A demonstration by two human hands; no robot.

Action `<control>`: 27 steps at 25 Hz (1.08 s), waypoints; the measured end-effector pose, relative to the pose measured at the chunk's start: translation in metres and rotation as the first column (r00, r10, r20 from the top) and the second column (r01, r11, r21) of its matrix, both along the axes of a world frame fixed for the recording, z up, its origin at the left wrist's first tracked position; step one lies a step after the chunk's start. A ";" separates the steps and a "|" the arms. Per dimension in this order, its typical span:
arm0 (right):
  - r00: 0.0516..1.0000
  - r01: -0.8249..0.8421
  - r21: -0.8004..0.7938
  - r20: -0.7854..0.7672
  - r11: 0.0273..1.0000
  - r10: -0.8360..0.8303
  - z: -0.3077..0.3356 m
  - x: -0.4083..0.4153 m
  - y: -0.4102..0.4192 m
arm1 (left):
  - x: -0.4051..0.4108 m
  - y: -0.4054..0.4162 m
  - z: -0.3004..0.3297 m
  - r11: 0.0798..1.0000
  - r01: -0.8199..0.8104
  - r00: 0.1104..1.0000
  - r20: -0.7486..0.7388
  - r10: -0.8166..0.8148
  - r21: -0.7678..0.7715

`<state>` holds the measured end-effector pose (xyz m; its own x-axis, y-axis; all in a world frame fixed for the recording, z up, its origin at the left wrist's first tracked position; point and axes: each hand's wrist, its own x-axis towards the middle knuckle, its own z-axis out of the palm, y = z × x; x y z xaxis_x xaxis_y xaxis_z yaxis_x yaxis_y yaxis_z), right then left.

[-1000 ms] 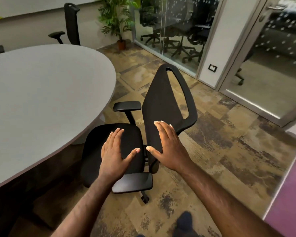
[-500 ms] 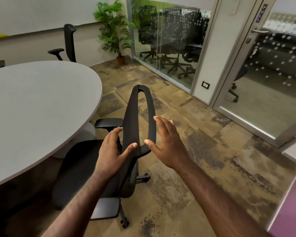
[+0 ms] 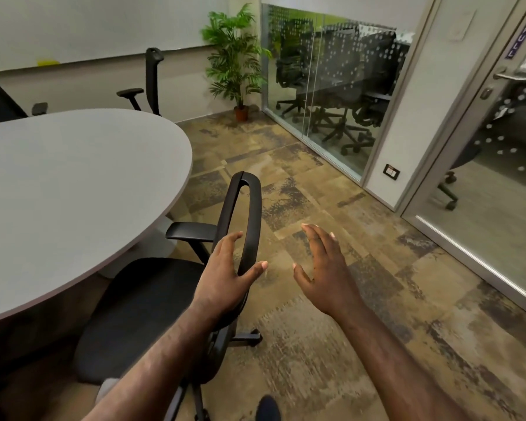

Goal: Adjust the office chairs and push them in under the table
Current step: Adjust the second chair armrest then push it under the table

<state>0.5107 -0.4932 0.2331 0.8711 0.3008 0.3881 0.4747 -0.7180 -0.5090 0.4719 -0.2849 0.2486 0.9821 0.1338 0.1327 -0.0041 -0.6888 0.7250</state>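
Note:
A black office chair (image 3: 140, 311) stands beside the grey oval table (image 3: 67, 183), its seat facing the table edge and its backrest (image 3: 249, 214) seen edge-on. My left hand (image 3: 225, 275) rests against the backrest frame, fingers on the seat side and thumb hooked round the outer edge. My right hand (image 3: 325, 268) hovers open to the right of the backrest, apart from it, fingers spread. One armrest (image 3: 192, 230) shows near the table edge. A second black chair (image 3: 149, 80) stands at the table's far side.
A potted plant (image 3: 234, 62) stands in the far corner. Glass partitions (image 3: 325, 86) and a glass door (image 3: 498, 165) line the right side, with more chairs behind them. Patterned brown carpet (image 3: 346, 329) spreads to the right. My shoe (image 3: 268, 408) shows at the bottom.
The chair has turned so its seat faces the table and its backrest is edge-on. My left hand has closed around the backrest frame; my right hand has moved away to the right.

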 end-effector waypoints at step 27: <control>0.546 -0.729 -0.481 0.021 0.488 0.837 -0.014 0.249 0.093 | 0.058 -0.077 -0.023 0.506 -0.607 0.501 -0.200 0.842 0.612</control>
<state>0.7600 -0.4004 0.2190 0.0964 0.9720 0.2143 0.9928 -0.0784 -0.0909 0.5303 -0.3618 0.2259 0.4925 0.8702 -0.0126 0.8633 -0.4866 0.1335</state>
